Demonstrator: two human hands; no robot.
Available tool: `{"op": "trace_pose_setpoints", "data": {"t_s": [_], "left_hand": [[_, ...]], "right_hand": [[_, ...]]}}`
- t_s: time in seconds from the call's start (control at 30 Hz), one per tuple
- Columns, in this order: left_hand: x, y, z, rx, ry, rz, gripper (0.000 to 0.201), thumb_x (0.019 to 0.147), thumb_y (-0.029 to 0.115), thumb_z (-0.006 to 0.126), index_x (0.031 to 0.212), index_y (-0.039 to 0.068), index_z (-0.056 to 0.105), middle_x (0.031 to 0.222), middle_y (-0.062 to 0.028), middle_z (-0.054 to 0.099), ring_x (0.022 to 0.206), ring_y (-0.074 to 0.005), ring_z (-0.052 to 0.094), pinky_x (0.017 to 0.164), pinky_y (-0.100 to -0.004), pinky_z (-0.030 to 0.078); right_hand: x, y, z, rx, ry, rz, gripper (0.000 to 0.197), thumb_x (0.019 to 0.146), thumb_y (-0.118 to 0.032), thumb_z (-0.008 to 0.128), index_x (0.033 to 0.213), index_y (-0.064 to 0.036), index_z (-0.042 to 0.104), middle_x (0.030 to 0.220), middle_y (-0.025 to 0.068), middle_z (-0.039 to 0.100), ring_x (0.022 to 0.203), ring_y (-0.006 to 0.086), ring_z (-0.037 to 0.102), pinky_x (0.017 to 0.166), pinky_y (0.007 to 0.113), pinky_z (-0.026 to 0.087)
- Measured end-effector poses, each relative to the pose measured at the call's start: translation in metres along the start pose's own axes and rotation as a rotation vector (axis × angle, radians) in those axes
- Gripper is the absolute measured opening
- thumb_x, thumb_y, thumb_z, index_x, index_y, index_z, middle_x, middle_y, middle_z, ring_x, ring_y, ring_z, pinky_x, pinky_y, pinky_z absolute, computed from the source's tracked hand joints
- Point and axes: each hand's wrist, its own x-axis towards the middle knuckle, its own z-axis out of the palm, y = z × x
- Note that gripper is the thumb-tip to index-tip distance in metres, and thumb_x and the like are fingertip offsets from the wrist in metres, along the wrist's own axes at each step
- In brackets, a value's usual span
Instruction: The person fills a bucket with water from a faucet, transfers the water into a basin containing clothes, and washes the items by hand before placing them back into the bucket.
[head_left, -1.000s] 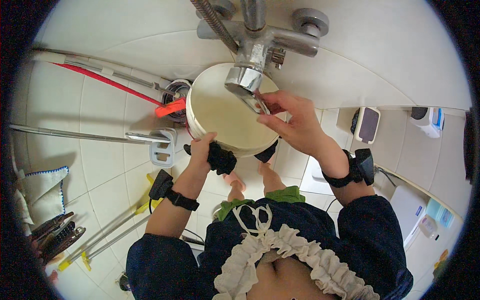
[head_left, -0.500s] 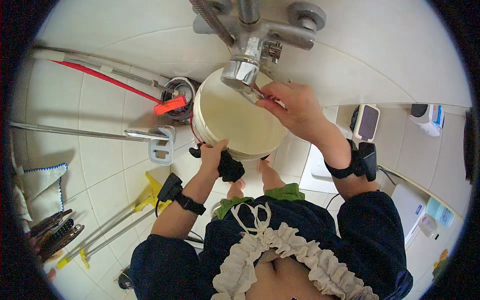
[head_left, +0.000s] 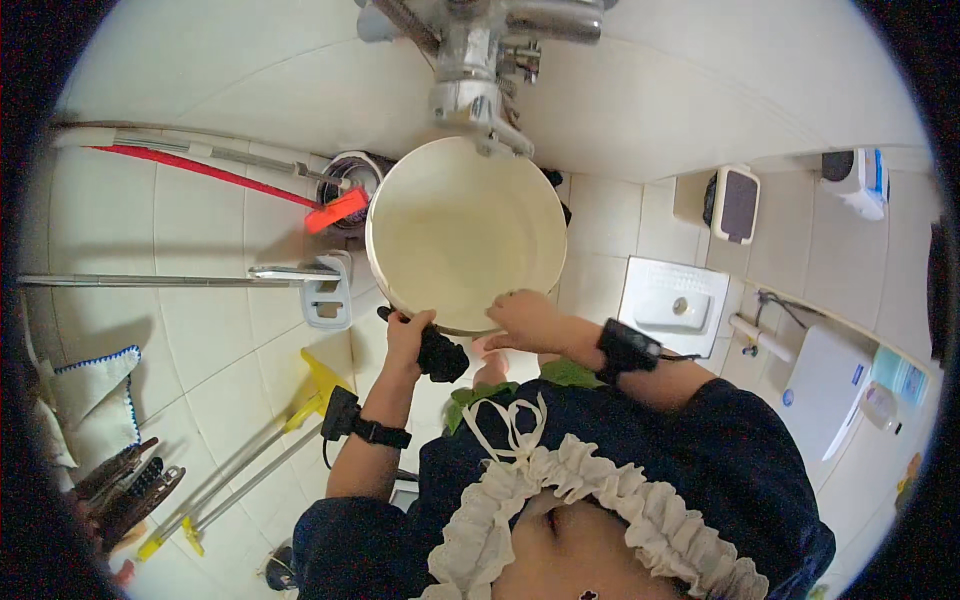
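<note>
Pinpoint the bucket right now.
Head view, upper middle, slightly left of centre: the bucket is just below the faucet in the picture, the left hand and right hand at its near rim.

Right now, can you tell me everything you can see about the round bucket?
The bucket is cream-white and looks like plastic, with a smooth, pale yellowish inside. Its wide round mouth faces up. It is below the metal tap, which overlaps its far rim in this view. The left hand has its grip on the near left rim; the right hand is at the near rim, too blurred to tell whether it holds on. How much water is inside, if any, isn't clear.
</note>
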Motion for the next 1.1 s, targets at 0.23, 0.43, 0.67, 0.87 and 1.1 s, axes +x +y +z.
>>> {"op": "trace_pose_setpoints", "data": {"t_s": [0.23, 0.43, 0.67, 0.87, 1.1], "left_hand": [[0.005, -0.049, -0.072, 0.077, 0.017, -0.085, 0.043, 0.059, 0.005, 0.058, 0.097, -0.003, 0.040, 0.079, -0.0103, 0.049, 0.064, -0.0187, 0.052, 0.053, -0.0286, 0.046], [0.002, -0.021, -0.108, -0.029, -0.211, 0.070, 0.031, 0.066, 0.011, 0.059, 0.091, -0.003, 0.047, 0.078, -0.0091, 0.052, 0.060, -0.0185, 0.053, 0.055, -0.0291, 0.045], [0.000, 0.014, -0.097, 0.001, -0.377, 0.176, 0.035, 0.078, 0.028, 0.057, 0.098, 0.000, 0.049, 0.082, -0.0074, 0.055, 0.070, -0.0172, 0.054, 0.061, -0.0268, 0.044], [-0.031, -0.006, -0.032, 0.405, -0.410, 0.379, 0.020, 0.079, 0.020, 0.057, 0.090, 0.004, 0.056, 0.070, -0.0024, 0.053, 0.062, -0.0099, 0.050, 0.056, -0.0234, 0.041], [-0.005, -0.071, -0.058, 0.898, -0.375, 0.476, 0.019, 0.078, 0.015, 0.057, 0.089, 0.000, 0.059, 0.069, -0.0065, 0.058, 0.059, -0.0124, 0.052, 0.056, -0.0257, 0.041]], "right_hand": [[0.026, -0.029, 0.113, -0.089, 0.148, -0.034, 0.037, 0.073, -0.041, 0.054, 0.073, -0.0046, 0.056, 0.066, 0.0118, 0.058, 0.066, 0.0298, 0.058, 0.057, 0.040, 0.046], [0.024, -0.090, 0.107, -0.030, 0.336, 0.081, 0.034, 0.073, -0.040, 0.052, 0.069, -0.0062, 0.054, 0.065, 0.0118, 0.057, 0.062, 0.0294, 0.058, 0.053, 0.040, 0.045], [0.005, -0.147, 0.086, 0.108, 0.605, 0.311, 0.041, 0.078, -0.045, 0.047, 0.068, -0.0054, 0.053, 0.063, 0.0124, 0.057, 0.062, 0.0296, 0.057, 0.055, 0.041, 0.044], [-0.055, -0.119, 0.119, 0.313, 0.991, 0.721, 0.045, 0.079, -0.046, 0.045, 0.070, -0.0035, 0.057, 0.058, 0.0171, 0.054, 0.059, 0.0328, 0.056, 0.057, 0.041, 0.044], [-0.182, -0.044, 0.175, 0.617, 0.946, 1.064, 0.049, 0.078, -0.049, 0.045, 0.070, -0.0029, 0.061, 0.061, 0.0194, 0.056, 0.063, 0.0348, 0.056, 0.063, 0.042, 0.044]]}}
